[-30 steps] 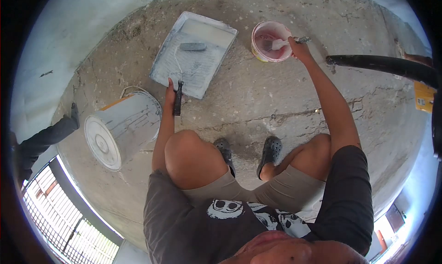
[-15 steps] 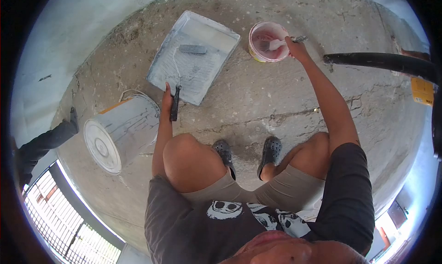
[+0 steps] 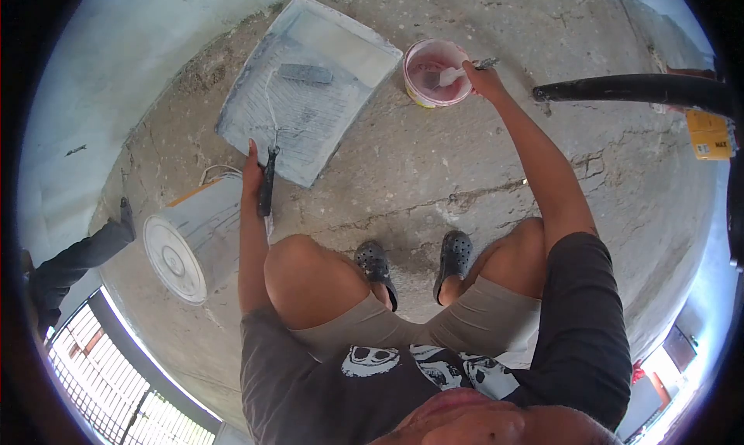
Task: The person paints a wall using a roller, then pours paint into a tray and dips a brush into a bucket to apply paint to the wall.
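Observation:
My left hand (image 3: 253, 170) grips the near left edge of a paint tray (image 3: 341, 104), thumb on top, fingers hidden below. The tray is smeared grey-white, with pale paint at its far end. Lying in it is a paint roller (image 3: 307, 74), its black handle (image 3: 267, 183) sticking out over the near edge beside my left hand. My right hand (image 3: 482, 81) is closed on a paintbrush (image 3: 452, 76) at the rim of a small bucket (image 3: 439, 102). The brush's bristle end reaches into the bucket, whose inside is stained pinkish.
A large lidded paint pail (image 3: 209, 226) lies on its side left of my knee. A black curved bar (image 3: 620, 91) juts in from the right, near a yellow box (image 3: 709, 135). Another person's leg (image 3: 81, 251) shows at far left. Cracked concrete floor (image 3: 434, 181) lies below.
The tray has shifted left with my left hand and looks larger, closer to the camera, the roller still in it. My right hand stays on the paintbrush at the bucket.

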Demonstrator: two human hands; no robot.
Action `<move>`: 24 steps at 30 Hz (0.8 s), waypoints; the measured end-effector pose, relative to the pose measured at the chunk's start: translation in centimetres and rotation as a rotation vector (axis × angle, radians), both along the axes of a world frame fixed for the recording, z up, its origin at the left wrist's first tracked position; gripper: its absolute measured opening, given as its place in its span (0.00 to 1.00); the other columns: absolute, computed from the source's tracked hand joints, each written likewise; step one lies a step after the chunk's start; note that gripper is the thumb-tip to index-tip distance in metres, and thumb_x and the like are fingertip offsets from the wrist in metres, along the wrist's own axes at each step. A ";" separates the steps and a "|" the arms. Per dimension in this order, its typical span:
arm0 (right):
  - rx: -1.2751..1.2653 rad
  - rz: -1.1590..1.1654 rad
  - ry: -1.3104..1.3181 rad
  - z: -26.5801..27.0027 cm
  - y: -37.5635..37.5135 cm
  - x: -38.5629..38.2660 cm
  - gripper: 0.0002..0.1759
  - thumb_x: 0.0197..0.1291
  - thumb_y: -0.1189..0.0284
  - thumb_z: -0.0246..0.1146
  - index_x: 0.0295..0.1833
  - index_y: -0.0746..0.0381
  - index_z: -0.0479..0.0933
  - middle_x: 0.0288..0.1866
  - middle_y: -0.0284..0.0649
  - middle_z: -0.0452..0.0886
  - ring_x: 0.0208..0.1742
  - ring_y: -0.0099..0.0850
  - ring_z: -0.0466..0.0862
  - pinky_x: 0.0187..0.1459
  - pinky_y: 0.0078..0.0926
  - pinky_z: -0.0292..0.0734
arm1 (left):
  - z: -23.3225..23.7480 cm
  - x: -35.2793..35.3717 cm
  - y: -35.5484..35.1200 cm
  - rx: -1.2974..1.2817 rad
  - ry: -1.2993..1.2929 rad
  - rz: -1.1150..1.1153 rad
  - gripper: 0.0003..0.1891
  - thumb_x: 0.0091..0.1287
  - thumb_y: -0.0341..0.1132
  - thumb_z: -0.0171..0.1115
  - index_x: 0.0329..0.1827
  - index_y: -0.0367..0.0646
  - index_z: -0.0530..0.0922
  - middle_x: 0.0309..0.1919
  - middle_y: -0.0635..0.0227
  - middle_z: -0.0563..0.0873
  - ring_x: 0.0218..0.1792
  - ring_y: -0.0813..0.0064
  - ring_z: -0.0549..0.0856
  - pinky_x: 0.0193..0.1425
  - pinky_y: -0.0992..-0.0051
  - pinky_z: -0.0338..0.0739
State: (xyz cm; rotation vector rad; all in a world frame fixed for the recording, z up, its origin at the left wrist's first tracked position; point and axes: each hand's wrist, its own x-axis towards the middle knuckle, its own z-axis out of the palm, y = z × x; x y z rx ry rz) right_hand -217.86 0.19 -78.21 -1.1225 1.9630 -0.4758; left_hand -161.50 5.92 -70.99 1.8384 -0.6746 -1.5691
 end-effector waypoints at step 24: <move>-0.054 -0.010 -0.080 0.8 0.3 0.0 0.22 0.56 0.53 0.59 0.28 0.64 0.76 0.18 0.37 0.77 0.18 0.29 0.79 0.23 0.30 0.74 | 6.2 -3.9 -3.5 -0.249 0.069 -0.175 0.35 0.69 0.61 0.50 0.61 0.34 0.70 0.48 0.66 0.81 0.42 0.76 0.82 0.46 0.76 0.75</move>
